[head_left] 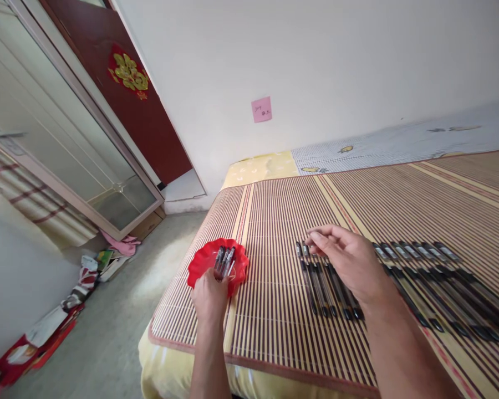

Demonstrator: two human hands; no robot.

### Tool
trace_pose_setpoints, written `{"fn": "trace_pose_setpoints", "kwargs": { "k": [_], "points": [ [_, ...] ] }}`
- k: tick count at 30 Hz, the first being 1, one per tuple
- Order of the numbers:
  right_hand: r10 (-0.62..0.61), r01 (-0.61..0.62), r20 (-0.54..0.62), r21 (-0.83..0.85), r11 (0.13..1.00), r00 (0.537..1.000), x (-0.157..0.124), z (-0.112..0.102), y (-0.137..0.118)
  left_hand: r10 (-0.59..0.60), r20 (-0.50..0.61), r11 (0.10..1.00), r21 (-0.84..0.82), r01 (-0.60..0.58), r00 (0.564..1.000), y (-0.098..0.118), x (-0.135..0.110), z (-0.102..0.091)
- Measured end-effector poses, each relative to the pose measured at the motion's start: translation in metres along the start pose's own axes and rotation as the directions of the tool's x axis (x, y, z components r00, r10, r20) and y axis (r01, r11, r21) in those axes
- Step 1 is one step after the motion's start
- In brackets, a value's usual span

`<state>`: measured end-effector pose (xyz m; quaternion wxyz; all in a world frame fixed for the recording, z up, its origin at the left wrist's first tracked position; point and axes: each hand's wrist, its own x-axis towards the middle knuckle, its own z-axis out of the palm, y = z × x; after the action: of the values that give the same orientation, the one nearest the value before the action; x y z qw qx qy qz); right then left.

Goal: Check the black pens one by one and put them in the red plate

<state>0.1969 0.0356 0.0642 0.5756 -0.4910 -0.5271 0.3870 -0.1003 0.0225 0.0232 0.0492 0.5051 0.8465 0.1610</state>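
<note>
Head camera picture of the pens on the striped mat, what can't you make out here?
- Bundle of dark pens in the left hand: its lower ends are hidden by the fingers, so there is no count.
- Row of black pens on the striped bamboo mat: the right hand covers several, and the right edge cuts the row.
- Pink sticky note: writing too small.
- Red scalloped plastic dish: partly hidden by the left hand.

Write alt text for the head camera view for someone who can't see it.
A person's left hand grips a bunch of pens over a red dish, while the right hand hovers above a row of black pens laid on a striped bamboo mat.
</note>
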Motion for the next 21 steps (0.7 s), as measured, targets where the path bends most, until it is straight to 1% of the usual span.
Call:
{"fn": "trace_pose_setpoints", "kwargs": {
  "k": [2, 4, 5, 6, 8, 10, 12, 14, 17, 19, 21],
  "points": [
    [-0.007, 0.006, -0.014, -0.044, 0.999, 1.000, 0.000, -0.003, 0.000, 0.016, -0.040, 0.997, -0.081, -0.020, 0.999, 0.001, -0.001, -0.004],
    [-0.026, 0.026, 0.002, -0.172, 0.985, 1.000, 0.001, -0.007, 0.002, 0.044, -0.104, 0.977, -0.202, -0.064, 0.994, 0.005, -0.002, -0.007],
    [-0.026, 0.032, 0.029, -0.259, 0.965, 0.999, 0.001, -0.009, 0.004, 0.061, -0.132, 0.960, -0.265, -0.095, 0.989, 0.008, -0.003, -0.009],
    [-0.011, 0.033, 0.064, -0.351, 0.936, 0.998, 0.001, -0.011, 0.005, 0.082, -0.151, 0.938, -0.323, -0.127, 0.985, 0.012, -0.005, -0.009],
    [0.067, 0.012, 0.136, -0.512, 0.859, 0.989, 0.000, -0.014, 0.008, 0.137, -0.179, 0.883, -0.423, -0.202, 0.974, 0.022, -0.011, -0.010],
    [0.149, -0.011, 0.172, -0.621, 0.784, 0.974, -0.001, -0.015, 0.011, 0.206, -0.194, 0.817, -0.505, -0.277, 0.959, 0.034, -0.018, -0.008],
    [0.201, -0.013, 0.195, -0.688, 0.725, 0.960, -0.001, -0.013, 0.014, 0.279, -0.173, 0.756, -0.567, -0.327, 0.945, 0.045, -0.026, -0.006],
    [0.235, 0.002, 0.227, -0.722, 0.692, 0.945, -0.002, -0.011, 0.017, 0.362, -0.112, 0.714, -0.605, -0.353, 0.925, 0.054, -0.033, -0.002],
    [0.273, 0.018, 0.271, -0.740, 0.673, 0.923, -0.002, -0.009, 0.024, 0.461, -0.023, 0.681, -0.632, -0.370, 0.887, 0.062, -0.039, 0.005],
    [0.285, 0.020, 0.281, -0.742, 0.670, 0.916, -0.003, -0.008, 0.029, 0.497, 0.012, 0.672, -0.639, -0.376, 0.868, 0.063, -0.041, 0.010],
    [0.295, 0.016, 0.285, -0.742, 0.670, 0.912, -0.004, -0.007, 0.033, 0.514, 0.036, 0.673, -0.636, -0.377, 0.857, 0.063, -0.041, 0.014]
  ]
}}
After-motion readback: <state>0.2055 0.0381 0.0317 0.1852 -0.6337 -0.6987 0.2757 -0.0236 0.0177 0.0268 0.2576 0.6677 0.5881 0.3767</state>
